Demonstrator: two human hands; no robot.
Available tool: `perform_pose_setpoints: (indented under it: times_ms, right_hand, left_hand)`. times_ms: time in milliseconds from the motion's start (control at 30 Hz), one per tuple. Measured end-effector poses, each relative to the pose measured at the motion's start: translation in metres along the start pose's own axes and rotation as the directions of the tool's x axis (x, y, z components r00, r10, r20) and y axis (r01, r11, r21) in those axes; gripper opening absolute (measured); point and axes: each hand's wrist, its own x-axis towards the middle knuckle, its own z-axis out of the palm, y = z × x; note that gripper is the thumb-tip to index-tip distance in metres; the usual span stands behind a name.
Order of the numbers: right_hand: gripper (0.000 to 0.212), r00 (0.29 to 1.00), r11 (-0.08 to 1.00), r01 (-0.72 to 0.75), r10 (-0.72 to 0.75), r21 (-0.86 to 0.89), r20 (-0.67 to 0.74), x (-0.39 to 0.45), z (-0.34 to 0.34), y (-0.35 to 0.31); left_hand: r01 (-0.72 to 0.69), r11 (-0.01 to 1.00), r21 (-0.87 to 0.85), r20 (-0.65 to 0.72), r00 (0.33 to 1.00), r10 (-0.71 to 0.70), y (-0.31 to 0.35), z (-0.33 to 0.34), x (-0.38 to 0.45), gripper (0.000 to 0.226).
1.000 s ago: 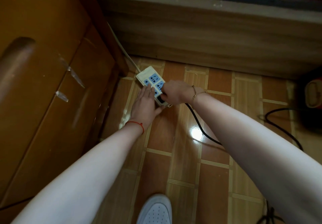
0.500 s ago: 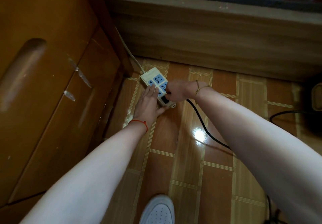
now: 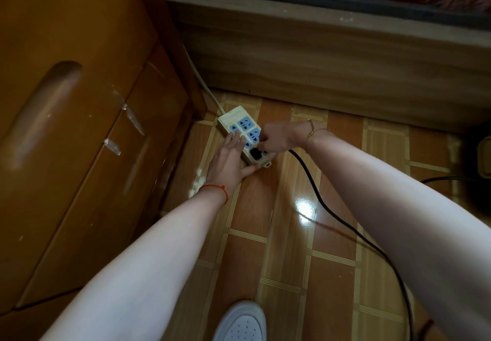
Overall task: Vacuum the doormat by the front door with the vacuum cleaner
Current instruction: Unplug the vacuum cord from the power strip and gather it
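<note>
With the plug (image 3: 255,153) apparently seated in the strip (image 3: 240,125), flat left hand (image 3: 229,161) steadying, right hand (image 3: 276,138) curled, grip unclear, vacuuming remains.

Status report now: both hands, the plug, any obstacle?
Left hand flat on power strip. Right hand fingers curled above black plug, plug seated. Black cord trails across floor.

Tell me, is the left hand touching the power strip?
Touching. The head view shows the left hand lying flat on the power strip, fingers over its near edge.
</note>
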Motion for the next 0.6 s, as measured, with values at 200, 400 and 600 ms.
perform_pose_setpoints:
  times_ms: [200,400,600]
  right_hand:
    - [0.028,1.0,1.0,-0.012,0.012,0.012,0.01,-0.001,-0.003,-0.002]
    - [0.037,0.991,0.985,-0.049,0.029,-0.164,-0.128,0.004,0.011,-0.011]
    - [0.027,0.966,0.949,-0.09,0.01,-0.301,-0.257,0.002,0.017,-0.027]
  left_hand:
    - [0.003,1.0,0.002,0.006,1.0,-0.003,0.001,-0.003,0.001,0.083]
    - [0.044,0.999,0.017,0.0,0.999,-0.044,0.002,0.002,0.001,0.083]
    - [0.029,0.994,-0.101,-0.022,0.999,-0.031,0.001,0.003,-0.003,0.085]
